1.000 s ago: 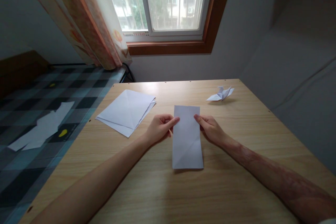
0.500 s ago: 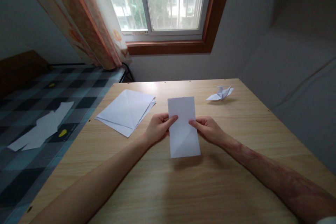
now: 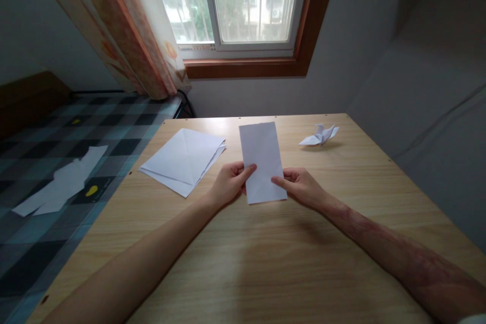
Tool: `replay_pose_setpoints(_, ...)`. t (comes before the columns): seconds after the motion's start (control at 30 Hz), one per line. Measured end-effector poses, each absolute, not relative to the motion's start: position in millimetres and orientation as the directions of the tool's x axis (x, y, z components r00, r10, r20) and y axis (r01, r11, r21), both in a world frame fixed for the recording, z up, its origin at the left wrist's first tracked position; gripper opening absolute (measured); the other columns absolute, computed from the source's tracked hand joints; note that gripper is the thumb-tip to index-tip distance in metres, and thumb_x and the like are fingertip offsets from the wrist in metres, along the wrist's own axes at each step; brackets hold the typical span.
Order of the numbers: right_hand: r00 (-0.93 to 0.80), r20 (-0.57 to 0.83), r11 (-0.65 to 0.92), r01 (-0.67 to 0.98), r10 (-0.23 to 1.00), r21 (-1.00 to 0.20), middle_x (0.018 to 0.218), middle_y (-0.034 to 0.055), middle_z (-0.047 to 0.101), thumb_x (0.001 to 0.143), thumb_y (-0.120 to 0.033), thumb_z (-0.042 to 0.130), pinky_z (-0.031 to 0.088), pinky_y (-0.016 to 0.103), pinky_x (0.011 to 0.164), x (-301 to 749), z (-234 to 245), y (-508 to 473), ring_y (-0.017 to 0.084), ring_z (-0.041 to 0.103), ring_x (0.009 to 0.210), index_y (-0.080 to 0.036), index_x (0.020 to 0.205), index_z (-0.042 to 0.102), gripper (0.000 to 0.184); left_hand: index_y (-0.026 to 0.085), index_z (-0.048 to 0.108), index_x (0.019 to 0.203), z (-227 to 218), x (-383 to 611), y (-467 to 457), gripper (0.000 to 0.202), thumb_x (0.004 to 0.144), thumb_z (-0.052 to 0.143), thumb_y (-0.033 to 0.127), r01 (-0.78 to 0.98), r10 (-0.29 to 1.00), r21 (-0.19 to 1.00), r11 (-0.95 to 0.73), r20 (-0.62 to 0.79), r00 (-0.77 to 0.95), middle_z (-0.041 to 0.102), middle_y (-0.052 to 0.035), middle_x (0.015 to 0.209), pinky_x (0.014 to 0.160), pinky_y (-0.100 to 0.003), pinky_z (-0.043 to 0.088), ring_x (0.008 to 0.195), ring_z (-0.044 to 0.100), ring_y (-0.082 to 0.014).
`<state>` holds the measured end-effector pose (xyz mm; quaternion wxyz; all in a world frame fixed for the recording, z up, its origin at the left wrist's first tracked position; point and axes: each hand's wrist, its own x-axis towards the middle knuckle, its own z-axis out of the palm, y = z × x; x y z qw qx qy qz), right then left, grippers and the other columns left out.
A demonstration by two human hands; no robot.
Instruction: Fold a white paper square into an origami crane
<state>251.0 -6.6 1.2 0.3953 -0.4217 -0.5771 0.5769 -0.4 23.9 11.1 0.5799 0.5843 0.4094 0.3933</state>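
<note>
A white folded sheet of paper (image 3: 261,149), rectangular and upright in outline, is held above the middle of the table. My left hand (image 3: 230,182) grips its left edge, thumb on the front face and fingers behind. On the opposite edge my right hand (image 3: 299,182) pinches the paper the same way, its thumb lying near the lower right. The fingers behind the paper are partly hidden. To the left lies a stack of white paper squares (image 3: 184,157), the top one creased. A folded paper crane (image 3: 321,134) stands at the far right of the table.
The wooden table (image 3: 212,273) stretches from me toward the wall. On its left is a bed (image 3: 49,258) with a checked cover, where white paper scraps (image 3: 68,185) lie. A window (image 3: 250,5) and an orange-patterned curtain (image 3: 136,35) are behind the table.
The folded paper has shifted up and away between my hands, so its lower edge now sits closer to my thumbs. Both hands have stayed almost in place.
</note>
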Motion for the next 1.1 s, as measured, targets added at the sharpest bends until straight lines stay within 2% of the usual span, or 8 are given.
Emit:
replay_pose_setpoints(0.1, -0.331, -0.020, 0.002, 0.066, 0.943, -0.998, 0.095, 0.0064, 0.084, 0.093, -0.068, 0.079, 0.059, 0.036, 0.076, 252.2, -0.7, -6.7, 0.027, 0.075, 0.085, -0.019, 0.098, 0.086, 0.050, 0.016, 0.075, 0.084, 6.2, -0.1, 27.3, 0.054, 0.088, 0.082, 0.069, -0.029, 0.940, 0.999, 0.031, -0.019, 0.341, 0.069, -0.0029, 0.068, 0.053, -0.026, 0.050, 0.058, 0.064, -0.0164)
replay_pose_setpoints(0.27, -0.311, 0.010, 0.062, 0.157, 0.950, -0.986, 0.069, 0.0033, 0.073, 0.098, -0.071, 0.071, 0.044, 0.029, 0.057, 254.7, -3.2, -5.6, 0.019, 0.062, 0.062, -0.018, 0.078, 0.078, 0.057, 0.016, 0.074, 0.081, 2.8, -1.2, 29.9, 0.055, 0.089, 0.081, 0.070, -0.047, 0.944, 0.998, 0.039, -0.021, 0.329, 0.068, -0.0028, 0.065, 0.053, -0.026, 0.052, 0.057, 0.065, -0.0170)
replay_pose_setpoints(0.43, -0.370, 0.062, 0.153, 0.223, 0.927, -0.963, 0.070, 0.0047, 0.074, 0.102, -0.068, 0.068, 0.047, 0.031, 0.066, 256.0, 3.4, -7.7, 0.020, 0.063, 0.067, -0.020, 0.070, 0.076, 0.059, 0.015, 0.075, 0.083, 8.1, -1.6, 28.4, 0.056, 0.089, 0.081, 0.070, -0.054, 0.959, 0.998, 0.022, -0.006, 0.282, 0.072, -0.0049, 0.069, 0.053, -0.026, 0.052, 0.057, 0.065, -0.0167)
replay_pose_setpoints(0.53, -0.403, 0.122, 0.252, 0.286, 0.907, -0.925, 0.071, 0.0054, 0.073, 0.106, -0.065, 0.064, 0.048, 0.032, 0.075, 256.6, 8.5, -8.2, 0.020, 0.064, 0.071, -0.021, 0.055, 0.069, 0.067, 0.014, 0.076, 0.084, 10.5, -1.5, 28.3, 0.057, 0.088, 0.082, 0.071, -0.059, 0.963, 0.998, 0.019, -0.002, 0.270, 0.073, -0.0060, 0.071, 0.052, -0.027, 0.052, 0.058, 0.066, -0.0175)
replay_pose_setpoints(0.63, -0.410, 0.137, 0.280, 0.312, 0.902, -0.908, 0.071, 0.0051, 0.071, 0.106, -0.065, 0.064, 0.048, 0.031, 0.078, 257.3, 9.7, -7.1, 0.020, 0.065, 0.074, -0.022, 0.049, 0.063, 0.072, 0.014, 0.076, 0.083, 9.3, -1.3, 29.7, 0.058, 0.086, 0.083, 0.071, -0.078, 0.960, 0.997, 0.025, -0.002, 0.280, 0.074, -0.0062, 0.072, 0.052, -0.027, 0.052, 0.058, 0.066, -0.0176)
replay_pose_setpoints(0.73, -0.429, 0.144, 0.281, 0.277, 0.892, -0.919, 0.075, 0.0058, 0.072, 0.106, -0.065, 0.064, 0.048, 0.031, 0.081, 258.2, 6.9, -5.4, 0.021, 0.066, 0.079, -0.021, 0.052, 0.066, 0.070, 0.014, 0.077, 0.084, 5.6, -1.1, 31.8, 0.056, 0.087, 0.084, 0.069, -0.107, 0.958, 0.993, 0.038, -0.005, 0.288, 0.075, -0.0064, 0.074, 0.053, -0.027, 0.052, 0.061, 0.067, -0.0181)
replay_pose_setpoints(0.9, -0.489, 0.134, 0.190, 0.066, 0.862, -0.980, 0.082, 0.0075, 0.073, 0.113, -0.062, 0.050, 0.051, 0.035, 0.084, 262.1, 0.0, -3.0, 0.023, 0.066, 0.082, -0.018, 0.074, 0.078, 0.065, 0.015, 0.079, 0.087, 0.6, -1.2, 34.3, 0.052, 0.087, 0.086, 0.066, -0.169, 0.957, 0.983, 0.075, -0.024, 0.290, 0.074, -0.0054, 0.076, 0.056, -0.027, 0.052, 0.065, 0.068, -0.0187)
replay_pose_setpoints(1.1, -0.576, 0.124, 0.177, 0.037, 0.808, -0.983, 0.095, 0.0094, 0.075, 0.112, -0.060, 0.056, 0.050, 0.035, 0.095, 267.5, 3.3, -0.9, 0.024, 0.066, 0.091, -0.017, 0.079, 0.079, 0.058, 0.014, 0.078, 0.087, 1.8, -1.7, 34.5, 0.052, 0.087, 0.086, 0.066, -0.179, 0.956, 0.980, 0.086, -0.030, 0.293, 0.074, -0.0056, 0.077, 0.061, -0.028, 0.053, 0.069, 0.068, -0.0190)
